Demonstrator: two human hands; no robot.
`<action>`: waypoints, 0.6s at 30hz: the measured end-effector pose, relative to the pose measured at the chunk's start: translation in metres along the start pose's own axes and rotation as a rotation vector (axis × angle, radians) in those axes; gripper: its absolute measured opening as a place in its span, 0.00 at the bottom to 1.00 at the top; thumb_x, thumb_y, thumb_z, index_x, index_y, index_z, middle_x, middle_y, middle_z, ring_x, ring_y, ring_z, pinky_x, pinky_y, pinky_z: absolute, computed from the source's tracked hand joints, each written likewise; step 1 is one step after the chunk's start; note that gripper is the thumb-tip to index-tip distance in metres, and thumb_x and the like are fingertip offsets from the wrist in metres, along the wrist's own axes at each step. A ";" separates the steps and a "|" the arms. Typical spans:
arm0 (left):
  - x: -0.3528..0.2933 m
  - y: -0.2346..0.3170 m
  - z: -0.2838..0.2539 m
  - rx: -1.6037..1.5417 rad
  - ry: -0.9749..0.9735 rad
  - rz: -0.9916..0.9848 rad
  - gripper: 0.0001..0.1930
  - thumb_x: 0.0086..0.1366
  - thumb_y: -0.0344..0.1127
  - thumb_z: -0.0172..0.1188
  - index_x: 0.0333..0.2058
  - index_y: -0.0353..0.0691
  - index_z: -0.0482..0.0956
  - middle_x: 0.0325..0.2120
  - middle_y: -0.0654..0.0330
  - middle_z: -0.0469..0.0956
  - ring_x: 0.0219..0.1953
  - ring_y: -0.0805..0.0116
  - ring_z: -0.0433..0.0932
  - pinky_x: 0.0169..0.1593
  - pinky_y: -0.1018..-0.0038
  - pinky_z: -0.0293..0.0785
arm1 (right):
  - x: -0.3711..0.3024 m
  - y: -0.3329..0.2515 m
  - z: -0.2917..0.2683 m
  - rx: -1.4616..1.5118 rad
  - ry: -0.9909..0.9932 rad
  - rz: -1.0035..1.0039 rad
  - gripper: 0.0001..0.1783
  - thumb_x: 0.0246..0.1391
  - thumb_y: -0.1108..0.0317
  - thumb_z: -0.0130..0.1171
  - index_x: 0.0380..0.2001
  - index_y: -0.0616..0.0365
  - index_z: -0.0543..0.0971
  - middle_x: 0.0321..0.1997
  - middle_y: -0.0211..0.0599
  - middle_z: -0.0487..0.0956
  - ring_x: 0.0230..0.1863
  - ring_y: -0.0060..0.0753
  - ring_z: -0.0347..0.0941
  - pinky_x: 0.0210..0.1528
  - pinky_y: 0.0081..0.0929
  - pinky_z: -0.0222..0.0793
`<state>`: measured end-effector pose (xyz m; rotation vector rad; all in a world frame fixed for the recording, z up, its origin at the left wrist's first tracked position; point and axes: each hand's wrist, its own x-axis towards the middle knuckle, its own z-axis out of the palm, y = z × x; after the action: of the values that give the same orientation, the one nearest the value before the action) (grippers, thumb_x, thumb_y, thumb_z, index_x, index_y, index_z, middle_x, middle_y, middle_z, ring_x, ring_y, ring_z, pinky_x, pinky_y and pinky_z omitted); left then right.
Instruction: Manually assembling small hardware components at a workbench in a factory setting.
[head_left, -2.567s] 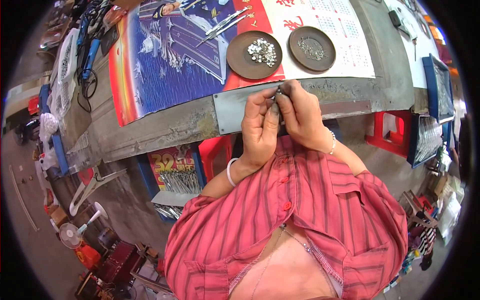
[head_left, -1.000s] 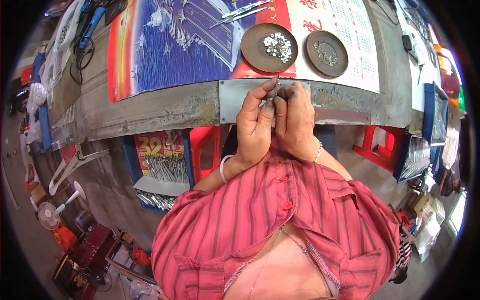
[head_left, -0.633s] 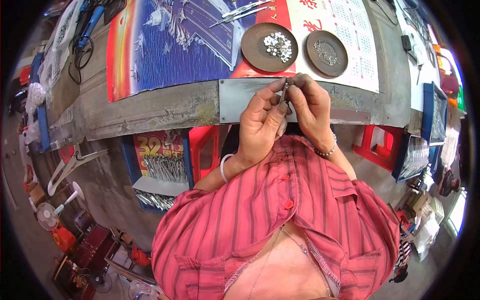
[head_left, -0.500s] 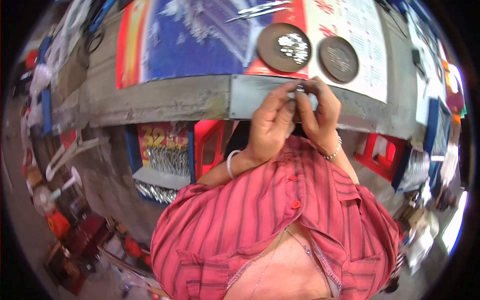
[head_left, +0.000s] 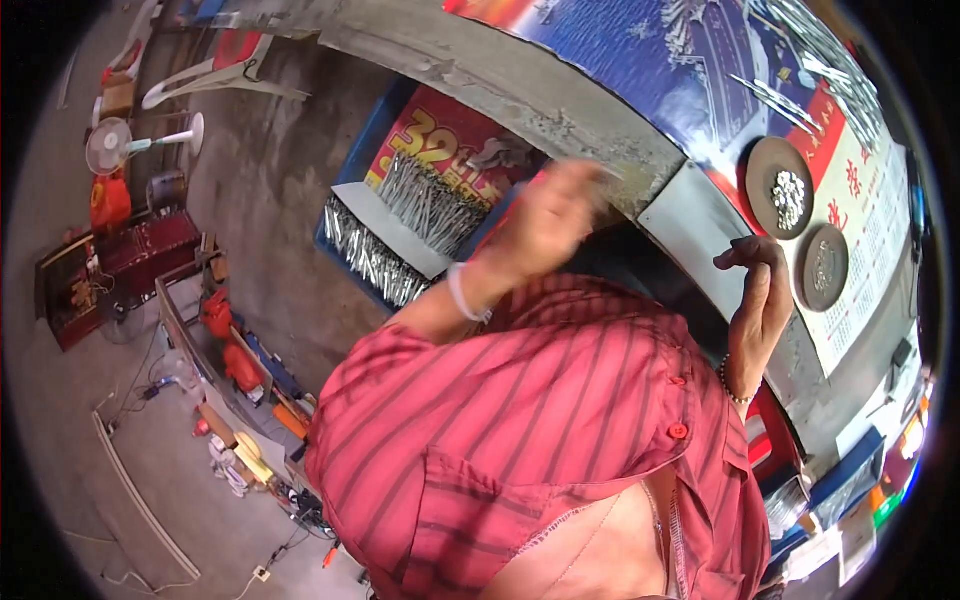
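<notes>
My left hand (head_left: 560,222) is smeared by motion, between the blue tray and the workbench edge. Whether its fingers hold anything cannot be made out. My right hand (head_left: 760,310) is at the bench front by the grey metal plate (head_left: 683,222), fingers half bent and apart, nothing visible in them. Beyond it on the bench are a brown round dish (head_left: 757,183) with small shiny metal parts (head_left: 789,200) and a smaller dark dish (head_left: 812,290) with tiny pieces. To the left, the blue tray (head_left: 345,178) holds two rows of thin metal parts (head_left: 425,205), split by a pale strip (head_left: 390,228).
A printed poster sheet (head_left: 600,50) covers the bench top, with bundles of slim metal pieces (head_left: 835,80) at its far side. On the left floor stand a fan (head_left: 110,147), a dark red cabinet (head_left: 155,262) and a white folding stand (head_left: 215,80). A red stool (head_left: 762,428) is under the bench.
The view has swung left, toward the tray. My hands were together over the metal plate; now they are apart, the left moved left toward the tray, the right still by the plate.
</notes>
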<state>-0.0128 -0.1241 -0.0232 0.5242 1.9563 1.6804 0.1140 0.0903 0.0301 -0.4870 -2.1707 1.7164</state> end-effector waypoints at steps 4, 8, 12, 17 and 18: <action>0.004 -0.069 -0.129 0.491 0.463 0.095 0.08 0.62 0.25 0.51 0.40 0.35 0.74 0.34 0.54 0.76 0.36 0.62 0.77 0.39 0.70 0.73 | 0.005 0.000 0.007 -0.135 -0.091 -0.053 0.13 0.63 0.66 0.46 0.32 0.68 0.70 0.32 0.39 0.71 0.35 0.30 0.68 0.41 0.25 0.64; -0.020 -0.135 -0.224 0.795 0.553 -0.003 0.07 0.61 0.29 0.52 0.37 0.35 0.74 0.32 0.47 0.76 0.37 0.47 0.75 0.42 0.60 0.71 | 0.012 -0.006 0.021 -0.170 -0.204 -0.056 0.11 0.60 0.68 0.48 0.33 0.67 0.71 0.31 0.41 0.71 0.34 0.35 0.69 0.39 0.27 0.65; -0.027 -0.157 -0.242 1.063 0.408 -0.102 0.07 0.58 0.29 0.53 0.35 0.36 0.76 0.32 0.45 0.77 0.38 0.44 0.75 0.41 0.58 0.71 | 0.013 -0.009 0.027 -0.218 -0.226 -0.071 0.10 0.59 0.68 0.50 0.33 0.67 0.72 0.31 0.44 0.71 0.34 0.43 0.70 0.39 0.29 0.65; -0.025 -0.164 -0.243 1.090 0.292 -0.273 0.11 0.55 0.32 0.55 0.38 0.40 0.79 0.31 0.47 0.79 0.38 0.46 0.77 0.42 0.59 0.72 | 0.007 -0.009 0.014 -0.270 -0.219 -0.017 0.10 0.57 0.68 0.51 0.32 0.68 0.72 0.31 0.46 0.71 0.34 0.45 0.70 0.39 0.29 0.65; -0.027 -0.172 -0.253 1.213 0.349 -0.226 0.12 0.54 0.32 0.56 0.39 0.40 0.79 0.32 0.46 0.78 0.38 0.46 0.77 0.42 0.60 0.72 | 0.005 -0.006 0.011 -0.269 -0.224 0.007 0.09 0.56 0.70 0.51 0.32 0.67 0.72 0.32 0.47 0.72 0.35 0.48 0.71 0.40 0.31 0.65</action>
<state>-0.1369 -0.3682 -0.1619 0.3700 3.0238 0.2851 0.1043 0.0814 0.0341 -0.3826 -2.5801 1.5534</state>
